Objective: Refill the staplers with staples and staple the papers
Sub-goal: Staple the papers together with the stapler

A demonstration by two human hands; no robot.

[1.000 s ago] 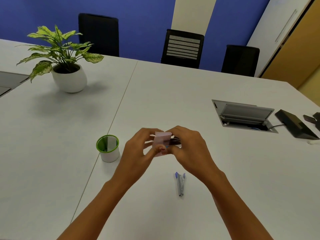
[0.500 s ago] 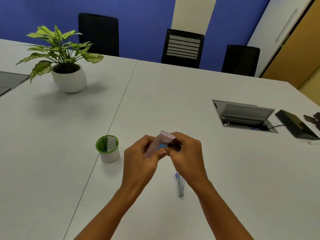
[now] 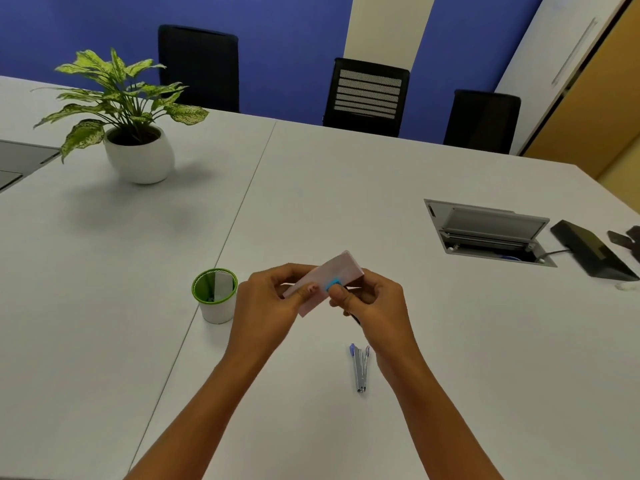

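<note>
Above the white table (image 3: 346, 188), near its front middle, both hands meet around a slim stack of pink papers (image 3: 341, 268), which is held off the surface and tilted up toward the right. The left hand (image 3: 266, 306) pinches the lower left end of the stack between thumb and curled fingers. The right hand (image 3: 375, 306) is curled round a blue stapler (image 3: 333, 283), thumb pressed on its blue tip at the near edge of the papers; most of the tool is hidden by the fingers, so whether its mouth encloses the sheets cannot be told. A second stapler (image 3: 361, 370), metallic with a blue end, lies on the table just nearer the person, beside the right wrist and apart from both hands. A green-rimmed cup (image 3: 216, 306) stands just left of the left hand. Farther off: a potted plant (image 3: 135, 133) at left, a recessed cable box (image 3: 485, 230) at right.
</note>
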